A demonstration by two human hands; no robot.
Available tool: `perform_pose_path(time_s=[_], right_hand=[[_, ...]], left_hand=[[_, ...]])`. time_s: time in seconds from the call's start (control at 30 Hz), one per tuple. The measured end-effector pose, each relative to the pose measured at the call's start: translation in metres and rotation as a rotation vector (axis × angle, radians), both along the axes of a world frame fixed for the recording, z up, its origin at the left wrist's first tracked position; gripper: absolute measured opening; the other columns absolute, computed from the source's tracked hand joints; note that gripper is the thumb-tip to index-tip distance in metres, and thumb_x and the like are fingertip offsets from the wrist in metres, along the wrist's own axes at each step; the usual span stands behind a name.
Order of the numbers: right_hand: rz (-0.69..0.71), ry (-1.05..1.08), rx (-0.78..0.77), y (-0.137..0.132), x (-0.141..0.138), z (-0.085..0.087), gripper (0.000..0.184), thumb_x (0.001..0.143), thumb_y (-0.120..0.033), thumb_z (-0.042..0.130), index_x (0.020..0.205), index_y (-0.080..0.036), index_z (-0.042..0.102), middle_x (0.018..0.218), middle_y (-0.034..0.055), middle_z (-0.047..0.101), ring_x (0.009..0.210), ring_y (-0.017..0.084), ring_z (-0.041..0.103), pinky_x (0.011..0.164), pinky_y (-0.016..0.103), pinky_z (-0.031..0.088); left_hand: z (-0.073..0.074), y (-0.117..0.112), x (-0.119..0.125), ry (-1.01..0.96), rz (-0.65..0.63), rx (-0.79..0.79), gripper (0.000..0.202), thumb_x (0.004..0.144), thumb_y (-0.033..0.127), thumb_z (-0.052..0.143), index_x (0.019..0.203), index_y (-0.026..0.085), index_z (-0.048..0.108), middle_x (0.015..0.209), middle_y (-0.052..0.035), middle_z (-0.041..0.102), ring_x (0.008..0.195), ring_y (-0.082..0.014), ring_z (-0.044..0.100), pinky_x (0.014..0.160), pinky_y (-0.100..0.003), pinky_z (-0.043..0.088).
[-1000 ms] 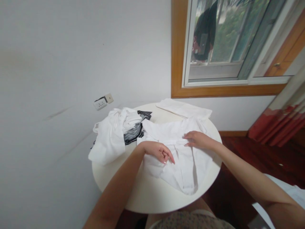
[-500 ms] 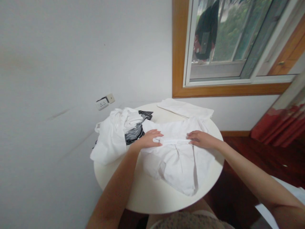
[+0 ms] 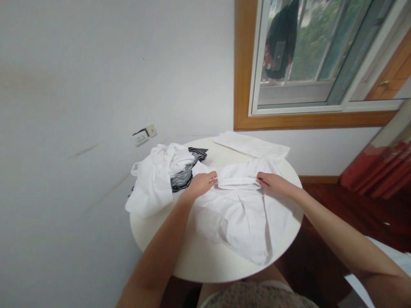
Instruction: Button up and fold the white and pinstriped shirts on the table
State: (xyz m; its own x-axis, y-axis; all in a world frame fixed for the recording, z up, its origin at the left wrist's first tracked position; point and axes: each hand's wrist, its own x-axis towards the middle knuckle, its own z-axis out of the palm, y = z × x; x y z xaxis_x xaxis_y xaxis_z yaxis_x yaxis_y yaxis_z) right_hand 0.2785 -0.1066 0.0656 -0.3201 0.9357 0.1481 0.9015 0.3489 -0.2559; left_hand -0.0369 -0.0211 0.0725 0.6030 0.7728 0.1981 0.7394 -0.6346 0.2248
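A white garment [image 3: 244, 214] with a waistband-like strip and pleats lies spread on the round white table [image 3: 205, 265]; its exact kind I cannot tell. My left hand [image 3: 203, 184] pinches the left end of the strip between thumb and fingers. At the strip's other end, my right hand [image 3: 272, 184] grips it the same way. Between them the strip is stretched straight and slightly raised. The garment's lower part hangs loosely toward me across the tabletop.
Left on the table is a heap of white cloth [image 3: 150, 184] with black-and-white striped fabric [image 3: 183, 177] beside it. A folded white cloth [image 3: 252, 144] lies at the back. Behind are the wall, a power socket [image 3: 140, 137] and a wood-framed window [image 3: 242, 64]. A red curtain [image 3: 379, 167] hangs right.
Both hands have gone from lying with fingers spread on the garment to pinching its strip, which is now lifted a little and folded over. The view has shifted slightly.
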Motion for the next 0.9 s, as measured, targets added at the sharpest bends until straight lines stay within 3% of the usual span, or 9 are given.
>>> perform_pose_path(time_s=[0.13, 0.27, 0.37, 0.43, 0.5, 0.57, 0.63, 0.77, 0.9], right_hand=[[0.07, 0.08, -0.131, 0.003, 0.008, 0.026, 0.029, 0.096, -0.038, 0.033, 0.098, -0.02, 0.056, 0.072, 0.004, 0.064, 0.065, 0.017, 0.057, 0.061, 0.026, 0.04], [0.098, 0.083, -0.259, 0.031, 0.012, 0.068, 0.026, 0.092, -0.034, 0.04, 0.098, -0.02, 0.06, 0.065, 0.0003, 0.063, 0.057, 0.014, 0.053, 0.057, 0.024, 0.039], [-0.021, 0.096, -0.161, 0.069, 0.002, 0.091, 0.022, 0.089, -0.025, 0.044, 0.099, -0.018, 0.062, 0.071, 0.0008, 0.067, 0.059, 0.013, 0.055, 0.061, 0.023, 0.041], [-0.162, 0.189, 0.008, 0.094, -0.013, 0.098, 0.025, 0.091, -0.025, 0.041, 0.103, -0.015, 0.061, 0.079, 0.0047, 0.069, 0.067, 0.015, 0.059, 0.066, 0.024, 0.043], [-0.311, 0.262, 0.228, 0.11, -0.033, 0.097, 0.031, 0.093, -0.024, 0.039, 0.118, -0.014, 0.054, 0.092, 0.0093, 0.07, 0.08, 0.019, 0.062, 0.072, 0.028, 0.045], [-0.308, 0.239, 0.42, 0.117, -0.054, 0.088, 0.034, 0.091, -0.019, 0.041, 0.123, -0.015, 0.052, 0.107, 0.0125, 0.067, 0.097, 0.023, 0.06, 0.083, 0.033, 0.044], [-0.206, 0.169, 0.477, 0.117, -0.072, 0.073, 0.035, 0.088, -0.014, 0.042, 0.12, -0.017, 0.056, 0.114, 0.0125, 0.065, 0.107, 0.025, 0.056, 0.09, 0.036, 0.041], [-0.084, 0.072, 0.244, 0.113, -0.099, 0.025, 0.041, 0.085, -0.008, 0.039, 0.117, -0.018, 0.062, 0.115, 0.0097, 0.064, 0.109, 0.023, 0.056, 0.093, 0.033, 0.041], [-0.169, 0.076, 0.082, 0.119, -0.108, -0.021, 0.049, 0.086, -0.011, 0.04, 0.133, -0.019, 0.05, 0.131, 0.0095, 0.055, 0.114, 0.021, 0.056, 0.094, 0.032, 0.043]], left_hand=[[0.022, -0.013, 0.001, -0.086, -0.144, -0.247, 0.024, 0.089, 0.036, 0.046, 0.099, 0.022, 0.063, 0.076, -0.0002, 0.066, 0.071, -0.0167, 0.06, 0.065, -0.023, 0.041], [0.047, -0.009, -0.008, -0.15, -0.264, -0.425, 0.032, 0.087, 0.047, 0.048, 0.096, 0.019, 0.063, 0.078, 0.0013, 0.064, 0.069, -0.0142, 0.056, 0.061, -0.021, 0.04], [0.063, 0.007, -0.014, -0.223, -0.004, -0.223, 0.033, 0.09, 0.046, 0.045, 0.098, 0.019, 0.063, 0.076, -0.0006, 0.065, 0.07, -0.0169, 0.058, 0.062, -0.024, 0.042], [0.069, 0.017, -0.012, -0.23, 0.269, 0.051, 0.027, 0.09, 0.039, 0.046, 0.1, 0.02, 0.063, 0.081, -0.0048, 0.066, 0.08, -0.0218, 0.06, 0.07, -0.029, 0.044], [0.069, 0.022, -0.003, -0.21, 0.441, 0.328, 0.025, 0.089, 0.027, 0.047, 0.108, 0.02, 0.061, 0.1, -0.0109, 0.066, 0.099, -0.0272, 0.058, 0.083, -0.037, 0.043], [0.061, 0.024, 0.013, -0.201, 0.442, 0.494, 0.032, 0.087, 0.016, 0.046, 0.116, 0.021, 0.059, 0.119, -0.0138, 0.059, 0.114, -0.0296, 0.05, 0.094, -0.042, 0.039], [0.046, 0.027, 0.031, -0.226, 0.341, 0.52, 0.041, 0.084, 0.009, 0.045, 0.121, 0.021, 0.056, 0.127, -0.0127, 0.054, 0.12, -0.029, 0.046, 0.099, -0.043, 0.037], [-0.001, 0.047, 0.063, -0.343, 0.17, 0.365, 0.052, 0.076, -0.002, 0.039, 0.122, 0.017, 0.053, 0.119, -0.0129, 0.055, 0.118, -0.025, 0.048, 0.102, -0.041, 0.038], [-0.052, 0.073, 0.079, -0.438, 0.188, 0.192, 0.055, 0.071, -0.006, 0.037, 0.122, 0.008, 0.05, 0.117, -0.0178, 0.054, 0.115, -0.0239, 0.052, 0.102, -0.04, 0.042]])
